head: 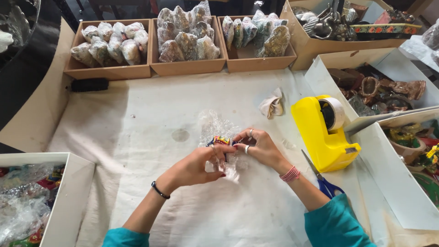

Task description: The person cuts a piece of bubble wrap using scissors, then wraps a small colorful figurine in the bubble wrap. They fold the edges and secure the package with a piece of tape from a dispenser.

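Observation:
A small colourful painted item (pixel 222 140) lies partly inside a sheet of clear bubble wrap (pixel 216 126) at the middle of the white cloth. My left hand (pixel 201 164) grips the wrap and the item from below left, fingers curled. From the right my right hand (pixel 256 147), with rings on two fingers, pinches the same item and wrap. Both hands meet over the bundle. Most of the item is hidden by fingers and wrap.
A yellow tape dispenser (pixel 325 132) and blue-handled scissors (pixel 325 183) sit to the right. Three cardboard trays (pixel 109 71) of wrapped bundles line the far edge. Open boxes of ornaments (pixel 388 91) stand right, a white box (pixel 68 201) at left, a crumpled cloth (pixel 273 105) behind.

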